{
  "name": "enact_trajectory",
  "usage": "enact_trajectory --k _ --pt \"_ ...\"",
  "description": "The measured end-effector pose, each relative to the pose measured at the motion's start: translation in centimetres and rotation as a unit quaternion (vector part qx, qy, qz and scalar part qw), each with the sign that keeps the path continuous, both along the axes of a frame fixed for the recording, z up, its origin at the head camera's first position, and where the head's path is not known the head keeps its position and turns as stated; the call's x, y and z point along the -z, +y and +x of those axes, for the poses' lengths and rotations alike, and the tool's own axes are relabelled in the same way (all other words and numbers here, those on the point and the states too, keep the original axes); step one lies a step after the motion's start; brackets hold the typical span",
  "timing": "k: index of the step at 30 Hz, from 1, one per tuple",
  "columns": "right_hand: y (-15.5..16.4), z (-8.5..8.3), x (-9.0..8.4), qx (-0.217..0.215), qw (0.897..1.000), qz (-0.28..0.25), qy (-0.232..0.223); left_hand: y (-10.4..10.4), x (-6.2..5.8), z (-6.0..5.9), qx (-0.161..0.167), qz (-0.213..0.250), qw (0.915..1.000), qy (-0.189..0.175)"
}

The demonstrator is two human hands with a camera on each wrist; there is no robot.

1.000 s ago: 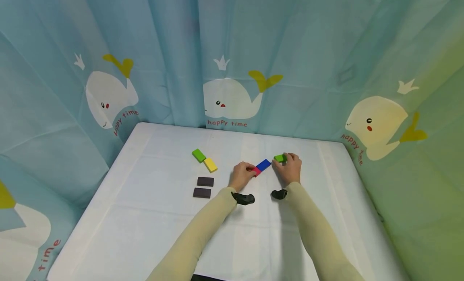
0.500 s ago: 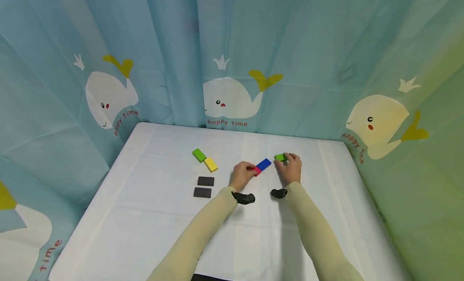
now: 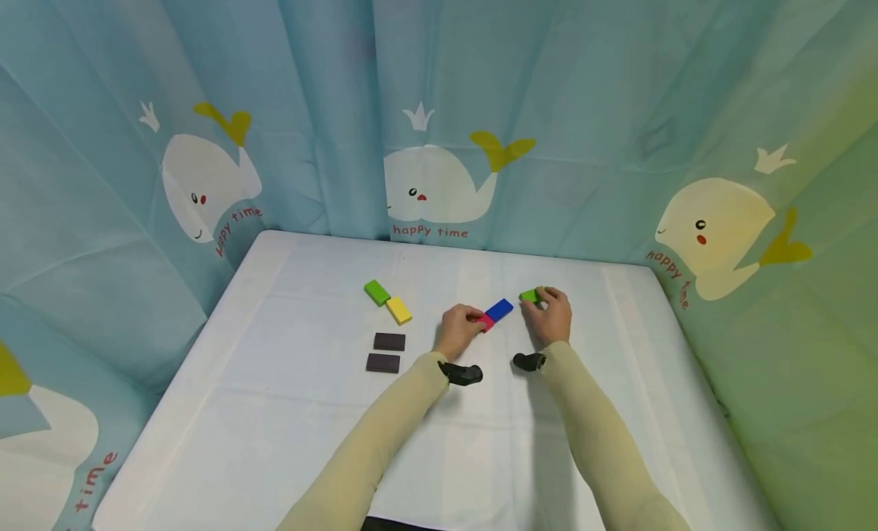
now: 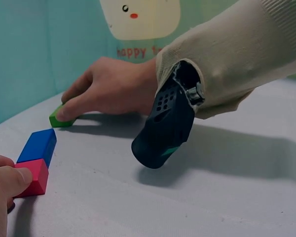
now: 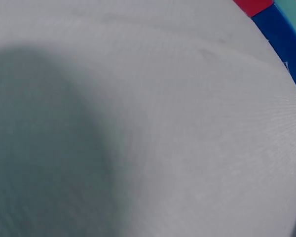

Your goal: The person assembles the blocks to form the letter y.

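Note:
A pinkish-red block (image 3: 487,323) lies end to end with a blue block (image 3: 499,311) on the white table. My left hand (image 3: 457,333) pinches the red block between thumb and fingers; in the left wrist view the thumb presses on its near side. To the right, set apart from the blue block, lies a green block (image 3: 527,295). My right hand (image 3: 552,319) holds its right end between thumb and fingers, which hide part of it. In the right wrist view only the corner of the red block (image 4: 37,178) and the blue block (image 5: 282,42) show, not the hand.
Left of the hands, another green block (image 3: 376,292) touches a yellow block (image 3: 398,311) at the corner. Two dark brown blocks (image 3: 389,341) lie one in front of the other nearer to me. A curtain with whales (image 3: 439,184) stands behind the white table (image 3: 274,439).
My right thumb has shifted slightly right, closer to the fingers at the green block. The left hand and the other blocks stay where they were.

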State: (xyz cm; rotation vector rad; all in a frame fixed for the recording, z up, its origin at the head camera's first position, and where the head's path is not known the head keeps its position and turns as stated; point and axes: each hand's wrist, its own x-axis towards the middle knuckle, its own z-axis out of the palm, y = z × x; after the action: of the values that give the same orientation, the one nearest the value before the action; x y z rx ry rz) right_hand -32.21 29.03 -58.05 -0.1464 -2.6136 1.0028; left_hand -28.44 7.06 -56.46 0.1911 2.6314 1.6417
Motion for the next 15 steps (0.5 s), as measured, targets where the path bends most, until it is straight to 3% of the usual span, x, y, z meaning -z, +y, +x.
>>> enact_trajectory --k 15 --pt "-0.1 0.13 -0.64 -0.042 0.999 -0.018 0.002 -0.11 -0.07 0.11 0.003 0.003 1.0 0.0"
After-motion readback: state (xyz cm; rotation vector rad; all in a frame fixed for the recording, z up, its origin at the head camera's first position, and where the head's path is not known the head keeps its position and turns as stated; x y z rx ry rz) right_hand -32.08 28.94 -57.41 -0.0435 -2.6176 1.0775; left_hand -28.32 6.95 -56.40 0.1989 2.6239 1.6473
